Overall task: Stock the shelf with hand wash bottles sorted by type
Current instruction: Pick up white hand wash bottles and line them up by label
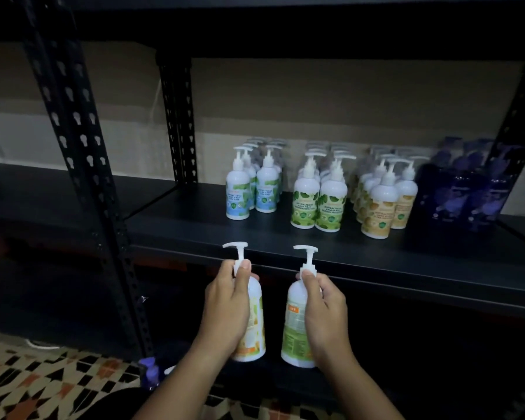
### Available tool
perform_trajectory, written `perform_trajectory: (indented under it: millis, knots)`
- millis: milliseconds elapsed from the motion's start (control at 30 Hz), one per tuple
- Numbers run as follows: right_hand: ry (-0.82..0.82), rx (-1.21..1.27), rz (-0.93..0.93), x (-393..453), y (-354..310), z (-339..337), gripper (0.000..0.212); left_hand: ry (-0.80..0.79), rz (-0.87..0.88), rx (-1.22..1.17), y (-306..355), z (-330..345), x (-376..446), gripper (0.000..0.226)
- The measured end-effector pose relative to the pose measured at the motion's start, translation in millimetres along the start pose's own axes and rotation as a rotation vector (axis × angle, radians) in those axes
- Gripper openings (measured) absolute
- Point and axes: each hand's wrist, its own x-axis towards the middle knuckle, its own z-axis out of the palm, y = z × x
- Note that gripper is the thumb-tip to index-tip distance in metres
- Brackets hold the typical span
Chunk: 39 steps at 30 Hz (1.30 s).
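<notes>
The left hand (pixel 225 301) grips a yellow-labelled bottle (pixel 253 322) and the right hand (pixel 325 310) a green-labelled bottle (pixel 294 328), both upright, below the shelf edge (pixel 376 268). Each should probably join its own kind: the green row (pixel 319 201) stands straight ahead of the right hand, the yellow row (pixel 382 204) further right, so the left arm may have to cross. Blue-labelled bottles (pixel 252 192) stand ahead of the left hand, purple bottles (pixel 467 192) far right. Patterned tiles (pixel 43 374) cover the dim floor.

The floor (pixel 43 371) down at the bottom left was that busy patterned tile, black, cream and orange shapes all over. Behind the rack there was just a plain beige wall (pixel 346 95), pretty dim
</notes>
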Motion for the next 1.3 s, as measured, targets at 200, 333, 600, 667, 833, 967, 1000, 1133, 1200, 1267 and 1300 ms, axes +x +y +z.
perform_trajectory:
  millis: [200, 333, 600, 667, 833, 967, 1000, 1133, 1200, 1267, 1300]
  knots:
    - [-0.025, -0.112, -0.006, -1.4, -5.9, -2.5, 0.046, 0.016, 0.034, 0.101, 7.5, 8.4, 1.3, 0.037]
    - [-0.047, -0.218, 0.052, 2.4, -6.1, -8.1, 0.048, 0.003, 0.010, 0.221, 7.2, 6.6, 5.6, 0.048]
    - [-0.043, -0.295, 0.085, 3.7, -10.0, -19.1, 0.069, -0.044, -0.051, 0.258, 14.8, 0.4, 5.2, 0.057]
    - [-0.006, -0.242, 0.072, 2.1, -9.7, -21.0, 0.067, -0.042, -0.073, 0.166, 12.9, -1.5, 4.2, 0.052]
    - [-0.006, -0.136, 0.000, 1.4, -7.2, -23.6, 0.055, -0.049, -0.016, 0.028, 11.9, -8.4, 1.2, 0.039]
    - [-0.062, -0.078, -0.022, 0.6, -9.8, -21.8, 0.043, -0.144, 0.037, -0.006, 14.4, -10.1, -0.6, 0.032]
    - [-0.069, -0.084, -0.021, 0.3, -9.5, -21.3, 0.040, -0.171, 0.050, 0.000, 14.6, -9.2, -0.9, 0.027]
    - [-0.048, -0.089, 0.024, 1.3, -6.9, -19.0, 0.034, -0.211, 0.035, -0.020, 14.2, -7.3, -0.4, 0.014]
    - [-0.046, -0.106, 0.037, 1.4, -7.0, -18.4, 0.043, -0.179, 0.052, 0.019, 14.5, -6.8, 0.4, 0.021]
    - [-0.068, -0.136, 0.039, -0.2, -9.1, -17.9, 0.062, -0.131, 0.069, 0.084, 14.7, -6.6, 0.4, 0.037]
    - [-0.081, -0.160, 0.039, -1.3, -10.4, -17.4, 0.070, -0.114, 0.073, 0.109, 14.1, -6.5, 0.7, 0.047]
